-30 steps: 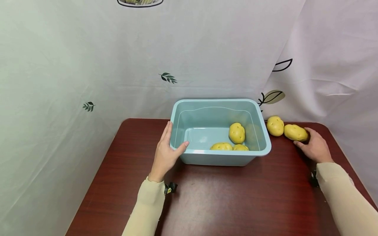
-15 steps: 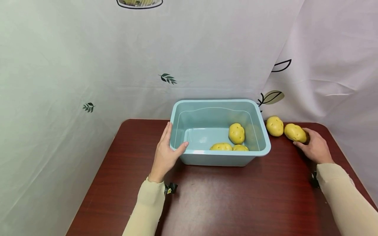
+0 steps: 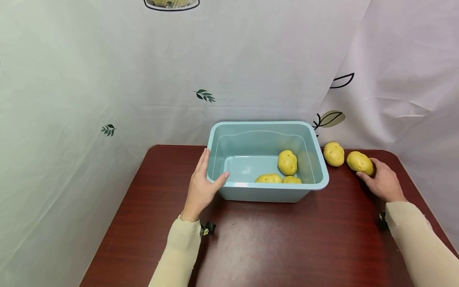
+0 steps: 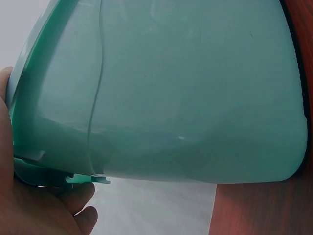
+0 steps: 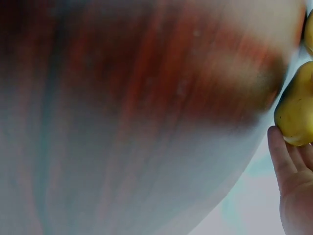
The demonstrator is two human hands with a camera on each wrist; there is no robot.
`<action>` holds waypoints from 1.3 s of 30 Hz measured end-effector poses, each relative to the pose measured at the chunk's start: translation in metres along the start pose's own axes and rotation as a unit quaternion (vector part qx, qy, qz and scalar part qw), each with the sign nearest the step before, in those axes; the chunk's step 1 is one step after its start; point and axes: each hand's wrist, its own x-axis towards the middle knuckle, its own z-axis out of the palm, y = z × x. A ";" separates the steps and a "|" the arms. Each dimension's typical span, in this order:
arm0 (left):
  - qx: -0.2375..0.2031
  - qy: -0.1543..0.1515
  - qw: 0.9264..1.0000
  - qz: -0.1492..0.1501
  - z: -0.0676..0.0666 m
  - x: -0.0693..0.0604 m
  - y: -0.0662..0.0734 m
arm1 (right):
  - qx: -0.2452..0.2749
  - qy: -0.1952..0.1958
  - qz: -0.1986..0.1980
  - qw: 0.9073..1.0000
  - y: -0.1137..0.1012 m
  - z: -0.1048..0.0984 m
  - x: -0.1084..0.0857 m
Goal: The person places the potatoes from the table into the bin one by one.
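A light blue bin [image 3: 263,194] stands at the back of the table, with several yellow potatoes, one of them [image 3: 287,162] by its right wall. My left hand [image 3: 201,191] grips the bin's left rim, thumb over the front corner and fingers along the outer side; the left wrist view shows the bin's outer wall [image 4: 195,98] beside the hand [image 4: 34,205]. At the right, my right hand [image 3: 385,181] holds a potato [image 3: 359,162] between thumb and fingers, low at the table. In the right wrist view, fingertips of the hand [image 5: 298,191] touch that potato [image 5: 296,107].
Another potato [image 3: 334,154] lies between the bin and the held one, close to the bin's right side. The dark red wooden table [image 3: 265,243] ends at the back against a pale printed cloth [image 3: 258,59].
The potato at my right hand has turned and shifted slightly right, leaving a small gap to its neighbour. My left hand and the bin stay in place.
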 end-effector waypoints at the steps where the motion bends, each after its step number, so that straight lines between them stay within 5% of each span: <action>1: 0.000 0.000 1.000 0.000 0.000 0.000 0.000 | 0.000 0.001 0.000 1.000 0.000 0.000 -0.001; 39: -0.003 0.004 1.000 0.007 0.001 0.000 -0.001 | 0.028 0.074 -0.011 0.997 -0.020 0.001 -0.018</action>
